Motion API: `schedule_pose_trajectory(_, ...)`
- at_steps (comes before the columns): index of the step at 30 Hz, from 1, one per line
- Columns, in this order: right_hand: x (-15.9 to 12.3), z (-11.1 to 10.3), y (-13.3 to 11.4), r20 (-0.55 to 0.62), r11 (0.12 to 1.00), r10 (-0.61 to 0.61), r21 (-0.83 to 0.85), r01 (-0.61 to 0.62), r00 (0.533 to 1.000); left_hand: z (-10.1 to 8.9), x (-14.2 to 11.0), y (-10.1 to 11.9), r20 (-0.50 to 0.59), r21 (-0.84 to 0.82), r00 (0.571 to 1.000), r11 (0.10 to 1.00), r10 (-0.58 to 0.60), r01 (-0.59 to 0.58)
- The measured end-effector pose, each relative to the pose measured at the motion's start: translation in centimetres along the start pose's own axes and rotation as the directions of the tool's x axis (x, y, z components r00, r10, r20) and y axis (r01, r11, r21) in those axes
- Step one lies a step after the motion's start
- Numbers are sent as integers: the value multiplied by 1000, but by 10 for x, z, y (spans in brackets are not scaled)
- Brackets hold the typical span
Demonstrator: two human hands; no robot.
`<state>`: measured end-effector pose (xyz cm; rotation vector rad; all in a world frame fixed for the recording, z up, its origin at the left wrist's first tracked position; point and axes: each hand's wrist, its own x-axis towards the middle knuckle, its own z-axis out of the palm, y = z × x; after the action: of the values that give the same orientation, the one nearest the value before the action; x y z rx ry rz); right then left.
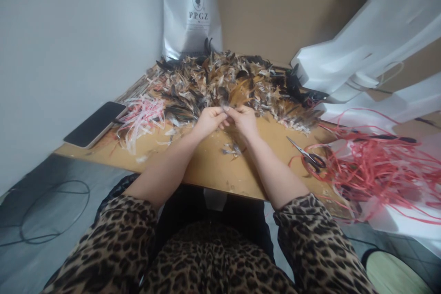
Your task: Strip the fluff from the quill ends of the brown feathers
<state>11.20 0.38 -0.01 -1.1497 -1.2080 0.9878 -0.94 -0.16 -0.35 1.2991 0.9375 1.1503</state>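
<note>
My left hand (pixel 209 121) and my right hand (pixel 246 122) meet over the near part of the wooden table (pixel 203 165), fingertips pinched together. Between them they grip a small dark grey feather (pixel 223 95), which rises from the fingertips; its lower end is hidden by my fingers. Right behind my hands spreads a large heap of brown, black and orange feathers (pixel 206 71). Below my hands lie a few loose bits of feather (pixel 232 149). To the right, a pair of scissors (pixel 312 158) with dark handles rests on the table.
A phone-like black-screened device (pixel 96 124) lies at the left edge, beside pink and white strips (pixel 143 117). Tangled red ribbon (pixel 382 170) spills over the right side. A white printed bag (pixel 193 9) stands behind the feathers, and white machine-like casing (pixel 344 69) flanks the back right.
</note>
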Motion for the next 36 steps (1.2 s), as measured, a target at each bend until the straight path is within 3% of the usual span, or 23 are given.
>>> schedule_pose_trajectory(5, -1, -1, -1, 43, 998, 8, 58, -11, 999, 1, -1, 1, -1, -71, 998, 995, -67, 67)
schedule_pose_trajectory(9, 2, -3, 1, 149, 995, -14, 96, -1, 989, -3, 1, 3, -29, -311, 984, 937, -176, 159)
schedule_pose_trajectory(11, 3, -5, 2, 201, 993, -94, 87, 78, 975, -7, 3, 4, -40, -443, 976, 880, -212, 173)
schedule_pose_trajectory(14, 4, -8, 4, 235, 949, -269, -103, 299, 934, -11, 5, 4, -24, -534, 970, 823, -243, 193)
schedule_pose_trajectory(18, 0, -9, 6, 292, 742, -436, -419, 524, 851, -10, 5, 1, 33, -551, 963, 799, -267, 241)
schedule_pose_trajectory(21, -2, -10, 5, 298, 647, -469, -524, 553, 831, -8, 3, 0, 69, -539, 960, 800, -271, 264)
schedule_pose_trajectory(25, -2, -13, 5, 281, 634, -456, -563, 530, 844, -7, 2, -1, 79, -524, 958, 806, -276, 275)
schedule_pose_trajectory(28, 0, -15, 3, 297, 648, -434, -552, 524, 851, -8, 3, -1, 60, -507, 959, 819, -279, 270)
schedule_pose_trajectory(31, 2, -15, -1, 300, 784, -383, -395, 479, 874, -12, 4, 0, 17, -469, 972, 857, -233, 213)
schedule_pose_trajectory(34, 3, -16, -7, 294, 954, -231, -119, 276, 927, -15, 5, 0, -12, -394, 984, 905, -179, 160)
schedule_pose_trajectory(36, 4, -17, -12, 297, 986, -140, -41, 159, 944, -15, 6, -1, -8, -303, 992, 945, -130, 121)
